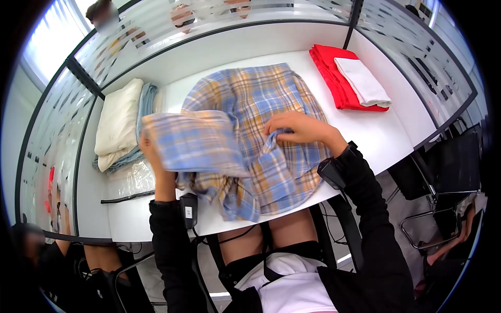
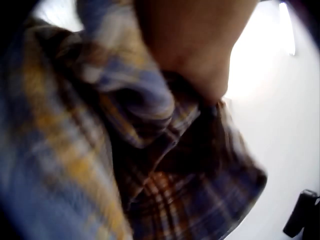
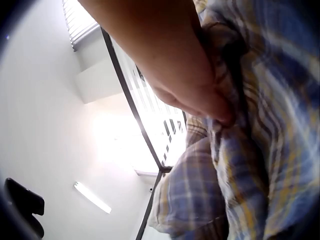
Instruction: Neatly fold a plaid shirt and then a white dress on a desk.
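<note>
A blue and yellow plaid shirt (image 1: 271,94) is spread in loose folds across the white table. My left hand (image 1: 150,151) grips a raised part of it by the left edge, and that part looks blurred. Cloth covers some of those fingers. Near the middle of the shirt, my right hand (image 1: 300,126) pinches a bunched bit of the fabric between thumb and fingers. In the left wrist view, dark folds of the plaid cloth (image 2: 65,165) hang around the left hand (image 2: 200,55). The right wrist view has the right hand (image 3: 175,75) against the gathered fabric (image 3: 240,175).
At the left lie a folded cream cloth (image 1: 119,120) and a blue-grey one (image 1: 148,101), with clear plastic (image 1: 130,177) in front. A folded white cloth (image 1: 362,81) rests on a red one (image 1: 326,70) at the back right. Partition panels (image 1: 219,44) border the table (image 1: 376,130).
</note>
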`<action>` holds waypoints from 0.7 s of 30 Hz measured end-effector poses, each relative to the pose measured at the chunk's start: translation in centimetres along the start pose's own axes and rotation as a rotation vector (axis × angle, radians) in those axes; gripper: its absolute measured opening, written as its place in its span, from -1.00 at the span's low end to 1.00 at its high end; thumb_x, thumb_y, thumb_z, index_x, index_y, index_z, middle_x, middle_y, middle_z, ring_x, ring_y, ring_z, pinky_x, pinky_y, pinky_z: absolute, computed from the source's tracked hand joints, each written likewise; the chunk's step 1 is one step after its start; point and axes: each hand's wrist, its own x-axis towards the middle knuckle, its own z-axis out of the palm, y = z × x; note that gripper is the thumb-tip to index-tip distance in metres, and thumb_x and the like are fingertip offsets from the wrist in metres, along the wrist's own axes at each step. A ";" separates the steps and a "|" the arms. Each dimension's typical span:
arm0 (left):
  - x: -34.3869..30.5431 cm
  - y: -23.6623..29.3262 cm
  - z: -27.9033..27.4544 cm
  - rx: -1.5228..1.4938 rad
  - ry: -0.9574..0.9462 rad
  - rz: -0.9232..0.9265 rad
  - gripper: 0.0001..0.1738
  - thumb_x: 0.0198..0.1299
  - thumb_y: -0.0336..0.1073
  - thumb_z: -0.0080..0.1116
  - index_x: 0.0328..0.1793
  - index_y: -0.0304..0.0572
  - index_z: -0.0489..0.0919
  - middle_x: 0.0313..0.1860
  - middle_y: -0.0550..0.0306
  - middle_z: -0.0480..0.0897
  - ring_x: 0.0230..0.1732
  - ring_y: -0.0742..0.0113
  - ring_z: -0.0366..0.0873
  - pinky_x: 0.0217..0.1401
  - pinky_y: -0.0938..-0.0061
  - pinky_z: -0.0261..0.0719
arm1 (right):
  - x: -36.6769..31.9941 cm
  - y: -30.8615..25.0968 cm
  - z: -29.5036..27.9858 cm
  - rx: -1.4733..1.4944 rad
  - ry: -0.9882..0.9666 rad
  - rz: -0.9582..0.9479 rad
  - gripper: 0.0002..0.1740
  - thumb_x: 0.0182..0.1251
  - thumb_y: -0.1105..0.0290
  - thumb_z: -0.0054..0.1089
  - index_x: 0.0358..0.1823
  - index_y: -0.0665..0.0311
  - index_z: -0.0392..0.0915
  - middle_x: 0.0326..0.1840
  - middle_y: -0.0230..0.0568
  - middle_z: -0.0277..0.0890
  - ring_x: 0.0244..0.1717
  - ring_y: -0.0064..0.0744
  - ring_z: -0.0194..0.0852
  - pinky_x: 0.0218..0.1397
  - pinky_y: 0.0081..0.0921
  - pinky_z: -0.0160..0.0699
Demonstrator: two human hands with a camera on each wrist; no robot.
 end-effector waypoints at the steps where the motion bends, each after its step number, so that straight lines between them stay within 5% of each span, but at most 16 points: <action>1: 1.3 -1.2 -1.6 -0.091 0.075 -0.070 -0.84 0.17 -0.32 0.02 -0.27 -0.29 0.51 -0.35 0.20 0.53 -0.33 0.42 0.46 -0.27 0.54 0.43 | -0.2 -1.4 -1.0 -0.010 0.033 0.111 -0.75 0.08 0.52 0.05 -0.15 0.31 0.46 -0.21 -0.30 0.54 -0.22 -0.40 0.52 -0.12 -0.58 0.44; 4: 4.4 -3.4 -5.8 -0.268 0.216 -0.144 -0.83 0.16 -0.31 0.03 -0.26 -0.28 0.51 -0.34 0.18 0.53 -0.31 0.43 0.46 -0.26 0.55 0.43 | -1.4 0.4 -2.6 0.218 0.426 0.201 -0.81 0.22 0.48 -0.03 -0.15 0.31 0.47 -0.23 -0.35 0.53 -0.28 -0.56 0.49 -0.18 -0.67 0.42; 7: 6.0 -4.1 -7.6 -0.264 0.246 -0.134 -0.82 0.15 -0.29 0.05 -0.26 -0.27 0.50 -0.33 0.17 0.52 -0.29 0.43 0.45 -0.24 0.55 0.43 | -1.9 0.2 -4.1 0.920 0.865 0.169 -0.77 0.34 0.40 -0.15 -0.18 0.38 0.48 -0.28 -0.32 0.52 -0.30 -0.58 0.46 -0.21 -0.64 0.44; 10: 5.3 -3.7 -6.0 -0.181 0.138 -0.265 -0.80 0.10 -0.33 0.08 -0.21 -0.30 0.47 -0.31 0.15 0.50 -0.31 0.43 0.43 -0.27 0.53 0.43 | -2.1 1.8 -4.2 0.980 0.950 0.316 -0.74 0.32 0.38 -0.11 -0.14 0.43 0.46 -0.26 -0.25 0.53 -0.27 -0.58 0.47 -0.20 -0.64 0.45; 12: 4.2 -3.1 -4.3 0.091 0.082 -0.213 -0.73 0.07 -0.39 0.10 -0.10 -0.31 0.42 -0.29 0.15 0.51 -0.32 0.42 0.44 -0.28 0.52 0.43 | -2.4 3.3 -3.6 0.914 0.908 0.621 -0.71 0.27 0.35 -0.03 -0.13 0.46 0.43 -0.24 -0.22 0.51 -0.28 -0.53 0.47 -0.20 -0.60 0.47; 14: 3.3 -1.7 -3.2 0.550 0.012 -0.105 -0.61 0.01 -0.46 0.11 0.03 -0.26 0.37 -0.25 0.07 0.53 -0.27 0.30 0.49 -0.21 0.46 0.44 | -2.4 4.2 -3.1 0.545 0.931 0.841 -0.64 0.16 0.38 0.06 -0.05 0.46 0.37 -0.20 -0.20 0.50 -0.27 -0.48 0.47 -0.18 -0.57 0.47; 16: 2.8 -1.4 -2.8 0.884 -0.064 0.121 -0.56 -0.01 -0.46 0.12 0.06 -0.22 0.36 -0.24 0.03 0.54 -0.25 0.22 0.52 -0.17 0.43 0.44 | -2.9 4.6 -3.1 0.315 0.838 0.735 -0.53 0.05 0.40 0.12 0.04 0.38 0.32 -0.08 -0.12 0.44 -0.12 -0.37 0.45 -0.08 -0.49 0.46; 17: 2.6 -1.1 -2.8 0.845 -0.071 0.081 -0.53 -0.07 -0.52 0.07 0.06 -0.19 0.38 -0.16 -0.02 0.52 -0.15 0.15 0.50 -0.10 0.39 0.42 | -3.2 4.8 -3.3 0.197 0.790 0.680 -0.46 -0.01 0.42 0.15 0.08 0.34 0.30 -0.02 -0.08 0.40 -0.05 -0.31 0.43 -0.02 -0.46 0.46; 20: 1.9 1.2 -1.4 0.829 -0.072 0.420 -0.52 -0.11 -0.58 0.00 0.05 -0.19 0.42 -0.09 0.00 0.49 -0.05 0.15 0.45 -0.03 0.39 0.39 | -3.8 3.7 -4.0 0.127 0.443 0.433 -0.27 -0.17 0.39 0.21 0.19 0.16 0.26 0.20 -0.01 0.20 0.26 -0.14 0.17 0.20 -0.27 0.31; 21: 1.4 2.6 -0.6 0.850 -0.075 0.458 -0.48 -0.16 -0.63 -0.08 0.04 -0.19 0.44 0.00 0.02 0.46 0.06 0.16 0.39 0.05 0.39 0.34 | -3.7 2.5 -4.3 0.255 0.307 0.462 -0.10 -0.34 0.39 0.26 0.26 -0.01 0.24 0.38 -0.04 -0.04 0.43 -0.07 -0.17 0.35 -0.14 0.09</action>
